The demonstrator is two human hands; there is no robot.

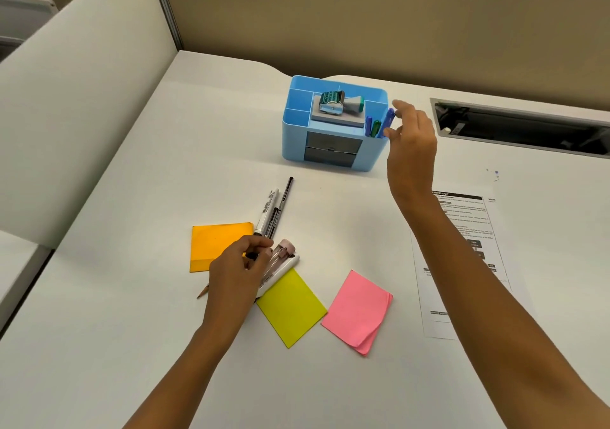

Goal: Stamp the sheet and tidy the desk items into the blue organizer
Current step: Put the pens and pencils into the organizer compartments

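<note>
Well, blue organizer (pixel 333 151): stands upright towards the far side of the table (pixel 132 296), drawers facing the person.
Stamp (pixel 336 102): lies on its side on a grey ink pad (pixel 343 119) on top of the organizer.
Markers (pixel 376 128): two blue and one green stand in the organizer's right-hand compartment.
Right hand (pixel 412 131): reaches to that compartment; fingers loosely spread, thumb and forefinger either side of the tallest blue marker (pixel 389 121), not curled round it.
Sheet (pixel 468 257): printed, flat on the table at the right, partly under the right forearm.
Left hand (pixel 241 263): fingers curled down on a cluster of pens and a pale binder clip (pixel 286 247); which one it grips I cannot tell.
Loose pens: a white marker (pixel 268 209) and a black pen (pixel 284 202) lie side by side beyond the left hand.
Sticky notes: orange pad (pixel 214 244), yellow pad (pixel 290 306) and pink pad (pixel 358 310), near the front edge.
Pencil (pixel 203 291): tip shows left of the left wrist.
</note>
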